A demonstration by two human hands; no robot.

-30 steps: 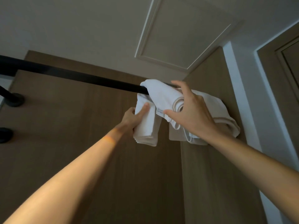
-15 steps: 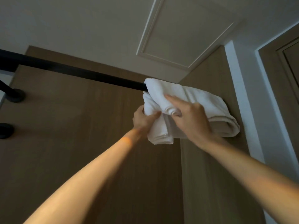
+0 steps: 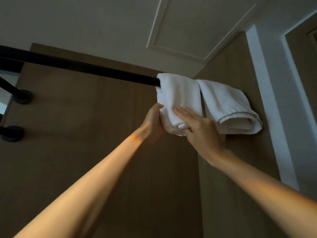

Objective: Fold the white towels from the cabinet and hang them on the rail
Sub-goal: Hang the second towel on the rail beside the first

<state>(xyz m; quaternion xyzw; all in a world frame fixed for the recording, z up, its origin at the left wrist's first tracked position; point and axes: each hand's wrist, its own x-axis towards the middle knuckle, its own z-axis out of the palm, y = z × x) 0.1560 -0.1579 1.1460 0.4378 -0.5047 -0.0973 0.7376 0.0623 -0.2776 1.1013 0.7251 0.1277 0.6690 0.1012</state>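
Up on the black rail [image 3: 85,67], a folded towel [image 3: 180,93] hangs just beside a second towel [image 3: 226,103]. The left hand [image 3: 152,121] holds the towel's left edge with curled fingers. The right hand [image 3: 200,131] lies on its front, thumb tucked under the bottom, pinching it.
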